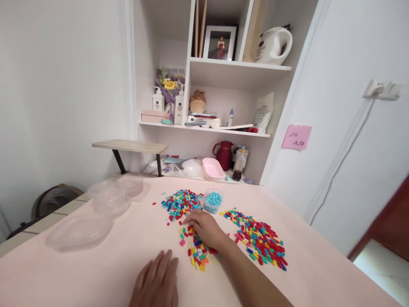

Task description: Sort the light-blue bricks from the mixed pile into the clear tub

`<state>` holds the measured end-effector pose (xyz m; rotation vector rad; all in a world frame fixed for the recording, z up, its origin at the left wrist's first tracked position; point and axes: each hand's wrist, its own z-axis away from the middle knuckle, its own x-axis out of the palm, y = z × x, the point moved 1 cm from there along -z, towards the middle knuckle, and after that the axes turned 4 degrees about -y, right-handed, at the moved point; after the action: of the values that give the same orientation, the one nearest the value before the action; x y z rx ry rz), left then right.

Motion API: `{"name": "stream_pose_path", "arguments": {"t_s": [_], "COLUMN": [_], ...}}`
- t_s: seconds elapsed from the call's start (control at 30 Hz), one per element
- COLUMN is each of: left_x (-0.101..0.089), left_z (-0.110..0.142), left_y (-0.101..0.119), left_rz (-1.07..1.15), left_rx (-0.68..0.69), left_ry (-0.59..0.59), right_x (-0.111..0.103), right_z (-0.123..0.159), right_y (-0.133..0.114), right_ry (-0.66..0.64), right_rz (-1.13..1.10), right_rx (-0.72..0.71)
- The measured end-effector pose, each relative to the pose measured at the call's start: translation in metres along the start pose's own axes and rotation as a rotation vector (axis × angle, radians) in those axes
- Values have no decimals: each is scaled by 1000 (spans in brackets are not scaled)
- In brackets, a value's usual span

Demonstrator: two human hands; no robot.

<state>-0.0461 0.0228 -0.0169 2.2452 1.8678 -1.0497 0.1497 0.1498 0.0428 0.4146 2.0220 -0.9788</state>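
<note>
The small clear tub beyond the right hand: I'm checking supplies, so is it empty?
Not empty: many light-blue pieces show inside the small clear tub.

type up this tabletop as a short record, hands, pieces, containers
right hand: fingers at the edge between back and near piles; grip unclear
left hand: palm down on pink table, left of near pile
back pile: mixed colours
near pile: mixed colours, partly behind right hand
right pile: mixed, much red
small see-through container: holds light blue pieces
table's left side: see-through plastic containers
</note>
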Motion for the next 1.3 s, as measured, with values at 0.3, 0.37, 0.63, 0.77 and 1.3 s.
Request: {"name": "stream_pose_path", "arguments": {"t_s": [0.3, 0.37, 0.63, 0.77, 1.3], "left_x": [0, -3, -2, -5, -12], "left_z": [-1, -4, -3, -6, -15], "left_y": [0, 1, 2, 1, 1], "left_rz": [-16, -7, 30, 18, -11], "left_rx": [10, 9, -42, -18, 16], "left_ry": [-2, 3, 8, 3, 40], "right_x": [6, 8, 13, 10, -1], "right_z": [1, 1, -2, -2, -2], "right_y": [0, -5, -12, -8, -5], "right_ry": [26, -33, -86, -71, -122], "right_rz": [107, 204, 331, 241, 96], "right_rx": [34, -9, 8, 1, -33]}}
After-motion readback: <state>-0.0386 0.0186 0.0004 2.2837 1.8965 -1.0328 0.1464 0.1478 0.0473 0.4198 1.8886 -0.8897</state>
